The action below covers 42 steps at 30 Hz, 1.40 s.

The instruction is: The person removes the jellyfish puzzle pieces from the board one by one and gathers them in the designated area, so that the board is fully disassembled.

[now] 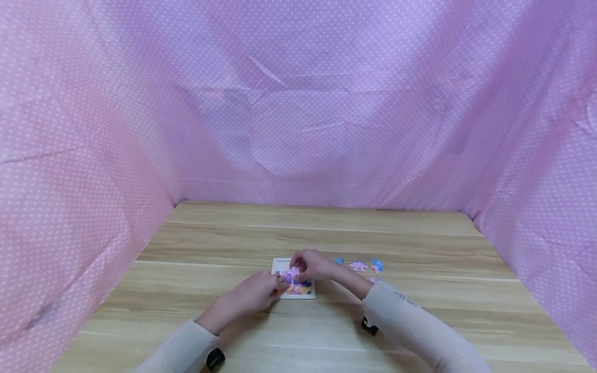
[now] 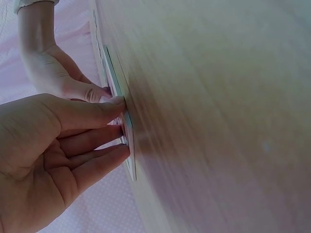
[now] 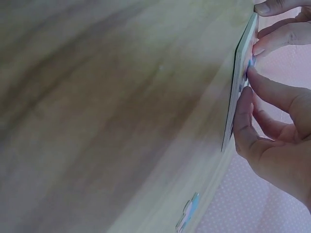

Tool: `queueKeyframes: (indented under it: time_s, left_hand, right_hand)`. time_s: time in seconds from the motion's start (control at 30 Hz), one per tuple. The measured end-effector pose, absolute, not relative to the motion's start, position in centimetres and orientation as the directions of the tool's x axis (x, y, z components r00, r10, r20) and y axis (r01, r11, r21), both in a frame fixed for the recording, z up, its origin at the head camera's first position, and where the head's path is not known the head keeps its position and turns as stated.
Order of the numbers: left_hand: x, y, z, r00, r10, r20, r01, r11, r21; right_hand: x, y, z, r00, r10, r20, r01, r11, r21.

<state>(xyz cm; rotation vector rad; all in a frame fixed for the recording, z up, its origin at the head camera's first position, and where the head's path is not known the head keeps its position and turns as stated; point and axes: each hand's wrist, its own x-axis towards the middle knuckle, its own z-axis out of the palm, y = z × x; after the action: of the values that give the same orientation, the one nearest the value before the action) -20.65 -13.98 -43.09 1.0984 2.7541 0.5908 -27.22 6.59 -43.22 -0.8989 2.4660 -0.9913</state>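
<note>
A small jigsaw puzzle board (image 1: 305,297) with a pale border and a colourful picture lies flat on the table. My left hand (image 1: 257,291) comes in at its left side, thumb and fairly straight fingertips resting on its edge and surface. From the upper right, my right hand (image 1: 313,264) bends over the board, thumb and forefinger pinching a pink-purple puzzle piece (image 1: 293,271) close above the picture. In the right wrist view, the right fingers (image 3: 245,109) are right at the board's (image 3: 238,73) face, near the left fingertips. My fingers cover part of the picture.
Right of the board lie loose puzzle pieces: a pink one with a face (image 1: 358,266), a blue-and-pink one (image 1: 377,266), and others partly behind the right forearm. The wooden table (image 1: 233,233) is enclosed by pink dotted cloth (image 1: 298,145) at the back and sides.
</note>
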Motion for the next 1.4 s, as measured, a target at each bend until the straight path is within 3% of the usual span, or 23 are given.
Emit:
queueKeyframes:
  time_s: [0.37,0.7,0.93,1.13,1.4]
  left_hand:
    - [-20.8,-14.1,-43.1,-0.711,0.701,0.048,0.666,0.651,0.365]
    - [-20.7,-14.0,-43.0,-0.711,0.701,0.049,0.671,0.657,0.343]
    - [-20.3,-13.9,-42.9,-0.728,0.685,0.031,0.645,0.668,0.372]
    - [-20.1,-13.8,-43.0,-0.721,0.692,0.043,0.664,0.671,0.329]
    - [-20.2,-13.8,-43.2,-0.719,0.693,0.054,0.67,0.67,0.32]
  right_hand:
    - [-27.2,6.7,-43.0,-0.741,-0.671,-0.023,-0.474,0.547,-0.69]
    - [-27.7,7.8,-43.6,-0.736,-0.674,0.073,-0.474,0.434,-0.766]
    - [-27.7,9.6,-43.8,-0.748,-0.659,0.08,-0.42,0.377,-0.826]
    - [-27.6,11.5,-44.2,-0.749,-0.658,0.072,-0.376,0.333,-0.865]
    - [-27.5,14.3,-44.0,-0.794,-0.605,0.053,-0.339,0.369,-0.866]
